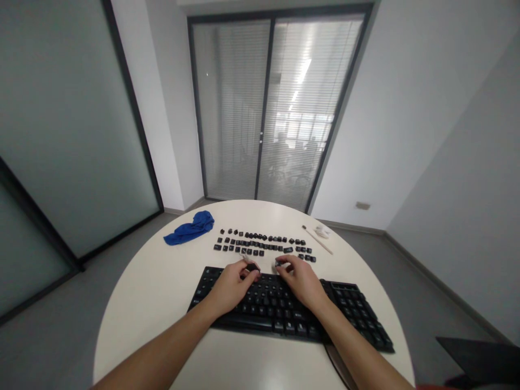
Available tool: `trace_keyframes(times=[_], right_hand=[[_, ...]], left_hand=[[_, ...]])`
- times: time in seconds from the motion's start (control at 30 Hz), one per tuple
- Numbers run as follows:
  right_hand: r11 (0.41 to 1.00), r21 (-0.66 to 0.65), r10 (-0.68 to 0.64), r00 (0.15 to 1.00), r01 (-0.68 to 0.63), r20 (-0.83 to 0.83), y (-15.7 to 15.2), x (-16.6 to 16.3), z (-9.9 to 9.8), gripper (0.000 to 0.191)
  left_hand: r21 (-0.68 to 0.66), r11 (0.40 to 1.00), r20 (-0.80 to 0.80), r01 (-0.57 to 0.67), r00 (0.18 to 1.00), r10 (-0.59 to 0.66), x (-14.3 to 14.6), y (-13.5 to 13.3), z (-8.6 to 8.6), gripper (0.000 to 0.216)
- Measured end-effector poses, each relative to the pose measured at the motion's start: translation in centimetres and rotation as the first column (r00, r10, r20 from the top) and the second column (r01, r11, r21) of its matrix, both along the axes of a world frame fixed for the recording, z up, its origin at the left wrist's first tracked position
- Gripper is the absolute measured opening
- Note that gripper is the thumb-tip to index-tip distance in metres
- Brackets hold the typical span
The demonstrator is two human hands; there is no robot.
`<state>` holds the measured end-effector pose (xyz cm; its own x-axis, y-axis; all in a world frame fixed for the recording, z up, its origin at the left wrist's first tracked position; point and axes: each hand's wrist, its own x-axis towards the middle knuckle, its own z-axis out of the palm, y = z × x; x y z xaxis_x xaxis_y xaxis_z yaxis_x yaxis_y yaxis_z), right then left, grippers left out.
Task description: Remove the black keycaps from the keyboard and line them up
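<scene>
A black keyboard (349, 309) lies on a round white table (162, 292) in front of me. My left hand (231, 284) rests over the keyboard's upper left part, fingers curled around a small tool and a black keycap (253, 266). My right hand (303, 281) is over the keyboard's middle, fingertips pinched on a small dark keycap (279, 264). Rows of loose black keycaps (264, 245) are laid out on the table just beyond both hands.
A crumpled blue cloth (190, 228) lies at the table's far left. A thin brush-like stick (317, 240) and a small white object (323, 232) lie at the far right. Glass doors with blinds stand behind the table. A dark object (479, 357) sits low right.
</scene>
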<state>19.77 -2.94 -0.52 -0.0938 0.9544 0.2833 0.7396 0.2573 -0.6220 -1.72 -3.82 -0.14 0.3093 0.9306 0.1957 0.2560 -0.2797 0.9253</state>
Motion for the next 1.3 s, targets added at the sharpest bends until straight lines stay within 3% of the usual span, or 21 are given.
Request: trace_keyframes(times=[0.27,0.77,1.3], right_hand=[[0.995,-0.044,-0.071,0.943,0.09,0.326,1.7,-1.3,0.8,0.017],[0.987,-0.039,-0.123,0.896,0.154,0.427,4.8,-3.2,0.3,0.023],[0.985,-0.098,-0.094,0.922,0.14,0.375,4.5,-3.0,0.5,0.032]], left_hand=[[0.017,1.0,-0.027,-0.01,1.0,0.01,-0.1,0.0,0.1,0.019],[-0.013,1.0,0.009,0.004,1.0,-0.003,-0.1,0.2,-0.5,0.02],[-0.03,0.999,0.03,0.013,0.999,-0.012,-0.1,0.2,-0.4,0.018]])
